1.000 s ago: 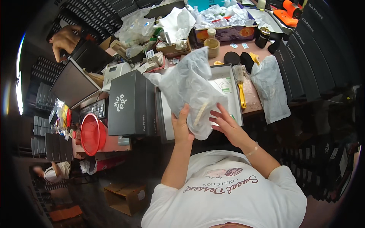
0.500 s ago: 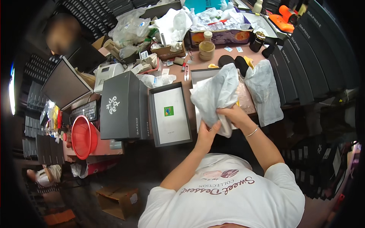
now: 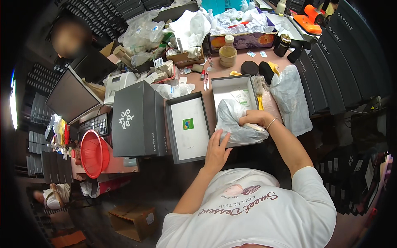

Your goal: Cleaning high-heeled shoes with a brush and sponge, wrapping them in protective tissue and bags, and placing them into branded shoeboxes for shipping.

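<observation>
Right hand (image 3: pixel 258 118): bent at the wrist over the near end, fingers half curled and tucked down into the paper-wrapped bundle (image 3: pixel 231 126). Fingertips hidden, so can't tell if it's gripping or just pressing.

Left hand (image 3: pixel 218 151): open, fingers spread, fingertips against the bundle's near-left side, not closed on anything.

Bundle: crumpled grey-white paper, sits over the near end of the open box tray (image 3: pixel 254 87), covering that part of it. Can't tell how deep it sits. Far end of the tray shows a white interior and a slip with green print (image 3: pixel 241 98).

Just left of the tray: the box lid (image 3: pixel 182 142), inside up, green sticker on the white lining. Left of that, a closed dark box (image 3: pixel 134 124), then a red basin (image 3: pixel 94 155).

Right of the tray: yellow-handled brush (image 3: pixel 260 101), then a second wrapped bundle (image 3: pixel 291 101) by the stacked dark boxes (image 3: pixel 343 62). Snips (image 3: pixel 206 84) and a bottle (image 3: pixel 228 54) on the surface (image 3: pixel 243 58) beyond the tray.
</observation>
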Available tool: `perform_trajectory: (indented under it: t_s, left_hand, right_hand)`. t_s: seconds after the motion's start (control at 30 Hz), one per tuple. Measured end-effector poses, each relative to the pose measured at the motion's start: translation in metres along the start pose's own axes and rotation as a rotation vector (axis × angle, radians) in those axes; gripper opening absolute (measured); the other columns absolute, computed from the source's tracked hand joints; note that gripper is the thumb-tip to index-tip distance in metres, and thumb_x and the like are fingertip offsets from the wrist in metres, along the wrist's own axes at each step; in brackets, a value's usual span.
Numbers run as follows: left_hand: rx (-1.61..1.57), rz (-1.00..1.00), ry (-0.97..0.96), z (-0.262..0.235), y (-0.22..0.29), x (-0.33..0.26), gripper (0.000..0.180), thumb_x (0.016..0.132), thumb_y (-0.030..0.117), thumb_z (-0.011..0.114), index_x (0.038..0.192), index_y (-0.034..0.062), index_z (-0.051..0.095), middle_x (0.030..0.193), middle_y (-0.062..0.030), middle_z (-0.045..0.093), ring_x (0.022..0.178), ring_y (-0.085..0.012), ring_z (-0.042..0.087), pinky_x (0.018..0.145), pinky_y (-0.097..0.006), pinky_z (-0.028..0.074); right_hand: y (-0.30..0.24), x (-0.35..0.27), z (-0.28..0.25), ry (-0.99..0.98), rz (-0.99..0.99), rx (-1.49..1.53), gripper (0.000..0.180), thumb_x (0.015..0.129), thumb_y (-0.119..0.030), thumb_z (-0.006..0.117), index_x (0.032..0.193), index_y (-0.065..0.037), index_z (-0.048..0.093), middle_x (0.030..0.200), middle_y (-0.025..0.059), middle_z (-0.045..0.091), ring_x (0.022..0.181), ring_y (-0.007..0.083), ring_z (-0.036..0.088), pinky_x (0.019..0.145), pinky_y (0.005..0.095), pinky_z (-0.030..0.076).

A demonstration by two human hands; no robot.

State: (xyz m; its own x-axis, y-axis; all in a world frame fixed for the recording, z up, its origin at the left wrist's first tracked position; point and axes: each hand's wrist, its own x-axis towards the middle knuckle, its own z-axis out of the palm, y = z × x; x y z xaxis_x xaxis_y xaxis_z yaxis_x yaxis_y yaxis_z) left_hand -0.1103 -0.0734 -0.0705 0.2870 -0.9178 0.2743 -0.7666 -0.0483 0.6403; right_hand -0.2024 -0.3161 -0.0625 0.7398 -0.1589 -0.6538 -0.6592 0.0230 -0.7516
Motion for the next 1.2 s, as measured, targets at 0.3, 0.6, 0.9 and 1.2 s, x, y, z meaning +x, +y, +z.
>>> perform_trajectory:
  t_s: [0.3,0.6,0.9,1.2]
  left_hand:
    - [0.131,0.109,-0.099,0.014,-0.003,-0.006,0.047,0.076,0.006,0.069,0.122,0.0071,0.057,0.130,-0.0127,0.047,0.132,-0.0383,0.032,0.106,-0.047,0.031]
    - [0.033,0.084,-0.094,0.011,-0.007,-0.004,0.040,0.076,0.009,0.070,0.115,0.0055,0.058,0.121,-0.0108,0.054,0.127,-0.0347,0.040,0.106,-0.051,0.029]
    - [-0.064,0.254,-0.186,-0.005,0.002,0.076,0.043,0.097,0.027,0.043,0.133,0.0028,0.048,0.138,-0.0154,0.046,0.135,-0.0331,0.035,0.113,-0.049,0.019]
    - [0.569,0.415,-0.549,0.053,-0.020,0.112,0.051,0.095,0.041,0.044,0.069,0.0056,0.070,0.070,-0.0175,0.064,0.077,-0.0300,0.063,0.107,-0.057,0.020]
  right_hand:
    - [0.019,0.030,0.022,0.100,-0.148,-0.525,0.040,0.072,-0.025,0.063,0.097,0.006,0.065,0.088,0.0223,0.067,0.078,0.0254,0.063,0.073,0.0354,0.050]
    - [0.021,0.031,0.047,0.470,-0.099,-0.465,0.046,0.074,-0.033,0.065,0.094,0.009,0.066,0.088,0.0230,0.067,0.083,0.0374,0.065,0.082,0.0414,0.050]
    - [0.015,-0.030,0.064,0.295,-0.194,-0.633,0.044,0.079,-0.022,0.068,0.108,0.008,0.055,0.107,0.0285,0.059,0.103,0.0388,0.058,0.088,0.0427,0.046]
    - [0.178,-0.174,-0.024,1.584,-0.243,-0.165,0.041,0.072,-0.003,0.065,0.112,-0.002,0.054,0.109,0.0165,0.055,0.102,0.0310,0.056,0.086,0.0362,0.048]
